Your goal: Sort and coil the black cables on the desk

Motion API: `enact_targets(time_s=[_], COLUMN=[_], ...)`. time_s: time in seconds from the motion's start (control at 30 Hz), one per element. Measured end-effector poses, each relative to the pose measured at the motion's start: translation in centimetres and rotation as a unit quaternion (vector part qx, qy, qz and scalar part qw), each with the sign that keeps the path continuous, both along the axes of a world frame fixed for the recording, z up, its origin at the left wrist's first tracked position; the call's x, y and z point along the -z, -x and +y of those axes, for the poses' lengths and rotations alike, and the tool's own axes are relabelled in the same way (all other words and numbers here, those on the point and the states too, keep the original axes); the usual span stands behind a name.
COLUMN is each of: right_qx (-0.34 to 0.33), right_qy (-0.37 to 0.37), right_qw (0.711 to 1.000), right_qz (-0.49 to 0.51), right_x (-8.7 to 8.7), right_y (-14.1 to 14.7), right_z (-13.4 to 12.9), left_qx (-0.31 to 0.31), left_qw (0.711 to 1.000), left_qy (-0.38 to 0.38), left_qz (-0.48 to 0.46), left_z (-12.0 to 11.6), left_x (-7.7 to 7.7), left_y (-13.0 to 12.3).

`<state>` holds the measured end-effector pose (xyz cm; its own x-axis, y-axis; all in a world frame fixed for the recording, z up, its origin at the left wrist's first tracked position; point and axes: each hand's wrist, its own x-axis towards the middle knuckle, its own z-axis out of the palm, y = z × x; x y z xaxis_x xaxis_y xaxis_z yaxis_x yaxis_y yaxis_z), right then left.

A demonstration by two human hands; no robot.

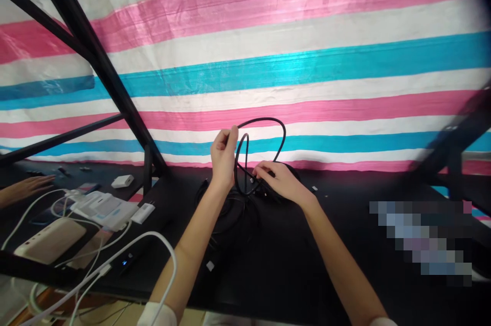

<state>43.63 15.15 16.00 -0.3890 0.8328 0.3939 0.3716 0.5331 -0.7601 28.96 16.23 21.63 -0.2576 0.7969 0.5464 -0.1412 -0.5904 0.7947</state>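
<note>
A black cable [283, 134] rises in loose loops above the dark table. My left hand [224, 155] is closed on it, raised higher than the other hand. Lower and to the right, my right hand [278, 178] has its fingers pinched together on the cable beside the loops. More black cable [226, 213] lies coiled on the table under and between my hands. Which strand sits in the right fingertips is too small to make out.
White cables and a white power strip [51, 241] lie at left, with a white adapter [143, 213] and a white plug block [123, 181]. Another person's hand [28, 189] reaches in there. Black metal bars [103, 75] stand before a striped sheet [307, 70]. A blurred patch covers the right.
</note>
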Motion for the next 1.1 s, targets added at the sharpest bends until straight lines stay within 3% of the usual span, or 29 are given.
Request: enact_targets(time_s=[0.13,0.23,0.37,0.47,0.57,0.73,0.8,0.87,0.97,1.1], right_qx=[-0.091,-0.156,-0.185,-0.138,-0.011,0.110,0.125,0.129,0.112,0.094], right_qy=[0.002,-0.022,-0.020,0.012,-0.013,-0.097,-0.103,-0.094,-0.059,0.027], right_qw=[0.995,0.987,0.979,0.990,0.982,0.867,0.825,0.802,0.791,0.796], right_qz=[0.032,-0.037,-0.079,0.004,0.189,0.476,0.541,0.576,0.598,0.597], right_x=[-1.0,-1.1,-0.7,-0.7,-1.0,-1.3,-1.0,-0.6,0.1,0.6], right_y=[0.3,1.6,2.3,0.3,-3.3,-9.0,-10.5,-11.6,-12.4,-12.2], right_z=[-1.4,-2.4,-2.4,-1.6,-0.6,1.0,1.5,1.8,2.1,2.2], left_qx=[-0.038,-0.051,-0.052,-0.108,-0.199,-0.287,-0.293,-0.306,-0.330,-0.317], left_qw=[0.999,0.998,0.998,0.993,0.978,0.956,0.952,0.942,0.924,0.902], left_qy=[-0.022,-0.031,-0.042,-0.053,-0.054,-0.032,-0.008,0.023,0.060,0.151], left_qz=[-0.006,0.010,0.010,-0.009,-0.028,0.050,0.094,0.134,0.181,0.253], left_z=[0.1,-0.5,-0.4,0.7,1.7,1.7,1.5,1.3,1.4,1.7], left_x=[-0.6,-0.9,-1.5,-1.5,-0.6,1.9,3.0,3.8,4.9,6.3], left_y=[0.7,0.1,0.1,2.3,5.5,9.1,9.6,9.8,10.3,11.4])
